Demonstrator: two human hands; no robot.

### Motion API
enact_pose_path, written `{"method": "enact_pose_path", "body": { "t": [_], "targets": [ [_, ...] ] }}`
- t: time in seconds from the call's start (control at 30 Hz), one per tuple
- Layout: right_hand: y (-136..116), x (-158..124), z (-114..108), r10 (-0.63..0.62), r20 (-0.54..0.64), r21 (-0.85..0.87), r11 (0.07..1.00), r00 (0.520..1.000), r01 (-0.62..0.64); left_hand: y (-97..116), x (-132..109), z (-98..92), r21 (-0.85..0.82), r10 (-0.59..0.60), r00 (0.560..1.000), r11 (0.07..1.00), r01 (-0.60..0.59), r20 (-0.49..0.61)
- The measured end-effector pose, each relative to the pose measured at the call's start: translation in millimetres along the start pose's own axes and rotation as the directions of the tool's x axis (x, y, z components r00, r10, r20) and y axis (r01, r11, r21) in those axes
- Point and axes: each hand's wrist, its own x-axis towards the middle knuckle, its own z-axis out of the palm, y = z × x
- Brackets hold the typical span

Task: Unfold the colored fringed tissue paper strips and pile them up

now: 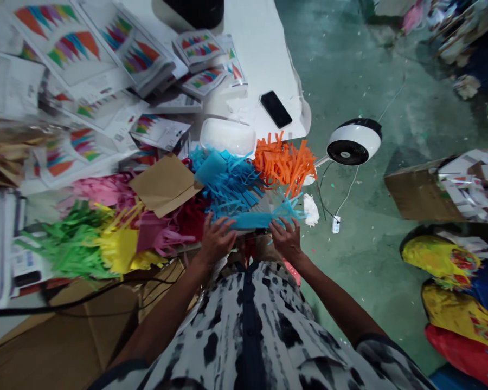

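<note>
A strip of blue fringed tissue paper [251, 220] stretches between my hands at the table's front edge. My left hand [218, 237] grips its left end, fingers bent over the paper. At the other end, my right hand [285, 238] has its fingertips on the strip, close to where the fringe fans out; its thumb is partly hidden. Just beyond lies a heap of blue fringed tissue [233, 181], and orange fringed tissue [284, 162] is piled to its right. A brown cardboard piece [165, 185] rests left of the blue heap.
Green [71, 244], yellow [120, 246] and pink tissue fringes [101, 190] lie leftward. Behind are a white container [228, 136], a phone [275, 109] and printed packets [77, 49]. A fan [353, 142] stands right of the table. Filled cartons [418, 189] sit on the floor.
</note>
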Motion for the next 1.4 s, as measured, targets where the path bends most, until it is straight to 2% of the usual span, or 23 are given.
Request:
{"method": "enact_pose_path", "body": {
  "t": [0.1, 0.2, 0.3, 0.47, 0.63, 0.83, 1.03, 1.1, 1.23, 1.4],
  "targets": [
    [2, 8, -4, -0.013, -0.047, 0.0, 1.0, 0.999, 0.013, 21, 22, 22.3, -0.056, 0.22, 0.973, 0.975, -0.216, 0.068],
    [1, 18, -9, -0.019, -0.072, 0.007, 1.0, 0.997, 0.02, 29, 41, 42.9, -0.037, 0.215, 0.974, 0.976, -0.213, 0.073],
    [-4, 26, -9, 0.002, -0.077, 0.014, 1.0, 0.997, -0.001, 25, 47, 50.7, -0.022, 0.197, 0.978, 0.98, -0.195, 0.076],
    [-11, 34, 6, -0.046, -0.061, 0.02, 0.999, 0.997, 0.047, 19, 49, 48.4, -0.013, 0.173, 0.98, 0.985, -0.172, 0.097],
    [-2, 39, 19, -0.131, -0.059, 0.02, 0.991, 0.99, 0.132, 21, 51, 47.1, -0.046, 0.125, 0.989, 0.991, -0.122, 0.075],
    [-2, 46, 12, -0.098, -0.055, 0.085, 0.991, 0.994, 0.103, 29, 54, 50.0, 0.009, 0.068, 0.993, 0.998, -0.069, 0.098],
    [2, 44, 11, -0.127, -0.033, 0.094, 0.987, 0.991, 0.129, 27, 47, 50.7, 0.021, 0.093, 0.99, 0.995, -0.096, 0.109],
    [9, 43, 8, -0.096, -0.008, 0.1, 0.99, 0.995, 0.096, 22, 42, 48.0, 0.007, 0.079, 0.993, 0.997, -0.08, 0.084],
    [19, 47, -6, 0.038, 0.085, 0.14, 0.989, 0.996, -0.05, 14, 37, 39.3, -0.013, -0.02, 0.999, 1.0, 0.02, 0.032],
    [21, 65, -16, 0.13, 0.229, 0.122, 0.979, 0.965, -0.161, 19, 45, 31.8, -0.007, -0.199, 0.98, 0.98, 0.199, 0.011]
  ]
}}
